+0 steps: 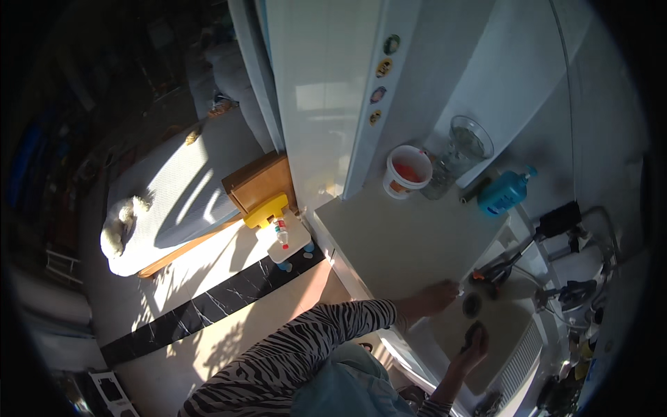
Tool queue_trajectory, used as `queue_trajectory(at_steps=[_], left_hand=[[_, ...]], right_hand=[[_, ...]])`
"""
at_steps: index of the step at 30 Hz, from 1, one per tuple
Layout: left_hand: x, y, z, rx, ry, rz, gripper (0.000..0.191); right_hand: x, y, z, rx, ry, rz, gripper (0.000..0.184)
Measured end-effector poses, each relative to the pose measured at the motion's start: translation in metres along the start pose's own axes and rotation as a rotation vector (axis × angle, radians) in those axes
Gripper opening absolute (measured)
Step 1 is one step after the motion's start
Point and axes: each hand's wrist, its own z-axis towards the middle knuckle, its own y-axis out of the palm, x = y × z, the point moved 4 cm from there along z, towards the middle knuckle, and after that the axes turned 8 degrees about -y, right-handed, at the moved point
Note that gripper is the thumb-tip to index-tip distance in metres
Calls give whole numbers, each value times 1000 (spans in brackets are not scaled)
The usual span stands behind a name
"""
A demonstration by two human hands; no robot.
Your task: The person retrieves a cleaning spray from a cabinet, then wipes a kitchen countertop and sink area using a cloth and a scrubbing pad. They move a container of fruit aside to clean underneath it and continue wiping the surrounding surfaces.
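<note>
My left hand (pixel 436 298) reaches over the basin's near-left rim. Its fingertips close on a small white object (pixel 460 291), too small to name. My right hand (pixel 473 350) is above the basin floor, gripping a dark, rounded object (pixel 473 333) whose kind is unclear. Between the two hands lies the round drain (pixel 472 305) of the pale laundry sink (pixel 458 326). Beyond the drain, a dark tool with an orange tip (pixel 492 276) rests in the basin. Ribs of a built-in washboard (pixel 521 359) run along the right side.
A pale countertop (pixel 401 240) adjoins the sink. On it stand a white bucket (pixel 409 169) with red contents, a clear glass vase (pixel 469 140) and a blue pump bottle (pixel 503 194). A faucet (pixel 565 297) projects from the right. Behind my left arm, a stool (pixel 292 242) holds a plastic bottle (pixel 281 233).
</note>
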Motion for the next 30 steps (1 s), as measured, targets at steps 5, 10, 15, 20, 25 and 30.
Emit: queue_trajectory(at_steps=[5, 10, 15, 20, 25, 30], left_hand=[[61, -64, -58, -247, 176, 47, 29], [75, -109, -108, -299, -2, -163, 35], [26, -167, -132, -80, 48, 84, 40], [-57, -248, -137, 115, -170, 466, 44], [-119, -313, -139, 204, -432, 679, 52], [-168, -324, -135, 285, -451, 550, 52]], right_hand=[[3, -56, -72, 309, 124, 28, 26], [-10, -67, -115, 397, 218, -27, 25], [4, -64, -110, 406, 180, 125, 27], [-27, -58, -88, 168, 213, 99, 33], [-31, -51, -73, 101, 175, 56, 37], [-35, -18, -79, 44, 224, 37, 40]])
